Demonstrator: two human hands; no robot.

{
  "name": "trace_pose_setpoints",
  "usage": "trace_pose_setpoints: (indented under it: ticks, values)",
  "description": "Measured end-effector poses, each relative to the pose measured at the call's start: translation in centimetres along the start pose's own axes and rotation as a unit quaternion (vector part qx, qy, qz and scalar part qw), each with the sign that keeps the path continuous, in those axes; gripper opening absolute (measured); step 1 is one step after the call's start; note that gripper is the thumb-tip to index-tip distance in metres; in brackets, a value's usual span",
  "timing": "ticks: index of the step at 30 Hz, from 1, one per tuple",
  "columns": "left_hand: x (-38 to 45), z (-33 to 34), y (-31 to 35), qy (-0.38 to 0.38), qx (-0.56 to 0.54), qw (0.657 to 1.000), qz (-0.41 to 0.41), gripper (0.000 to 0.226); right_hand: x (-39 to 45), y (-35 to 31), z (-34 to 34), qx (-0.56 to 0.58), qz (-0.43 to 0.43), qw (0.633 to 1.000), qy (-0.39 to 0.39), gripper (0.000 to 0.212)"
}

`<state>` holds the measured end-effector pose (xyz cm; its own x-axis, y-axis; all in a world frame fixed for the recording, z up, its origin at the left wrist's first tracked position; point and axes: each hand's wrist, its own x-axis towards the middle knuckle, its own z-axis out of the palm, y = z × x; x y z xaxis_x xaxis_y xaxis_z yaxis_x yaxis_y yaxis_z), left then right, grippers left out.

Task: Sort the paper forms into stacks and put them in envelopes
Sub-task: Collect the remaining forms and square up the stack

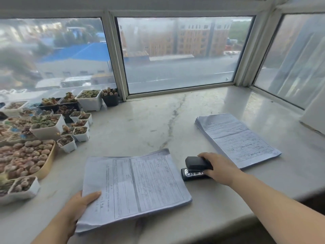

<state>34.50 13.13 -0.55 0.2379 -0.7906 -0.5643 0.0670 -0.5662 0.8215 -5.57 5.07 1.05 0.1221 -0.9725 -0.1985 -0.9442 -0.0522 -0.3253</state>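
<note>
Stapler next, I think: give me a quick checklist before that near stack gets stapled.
1. Right hand grips the stapler: ok.
2. Left hand holds the near stack by its left edge: ok.
3. Stack's sheets squared up: not ok, lower left edges fan out.
4. Stack inside the stapler's mouth: not ok, stapler sits beside its right edge.
5. Staples loaded: cannot tell.
6. Far stack out of the way: ok.

printed forms, text too blurred to read
</note>
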Motion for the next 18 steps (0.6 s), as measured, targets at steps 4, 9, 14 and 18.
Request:
trace_pose_setpoints:
  ticks: [4, 9, 14, 18]
  values:
    - [1.7, 0.5, 1.5, 0.005, 0.087, 0.996, 0.007, 0.02, 1.1, -0.1, -0.2, -0.017, 0.013, 0.999, 0.028, 0.046]
    - [3.6, -0.2, 2.5, 0.124, 0.478, 0.869, 0.021, 0.07, 2.6, 0.1, -0.1, -0.035, 0.02, 0.999, 0.024, 0.045]
    - [3.0, 5.0, 2.7, 0.158, 0.495, 0.827, 0.213, 0.032, 3.5, 0.3, -0.5, -0.022, -0.014, 1.0, -0.006, 0.069]
    - [1.6, 12.8, 5.5, 0.046, 0.502, 0.838, 0.209, 0.031, 2.2, 1.6, -3.5, 0.085, -0.027, 0.996, -0.01, 0.067]
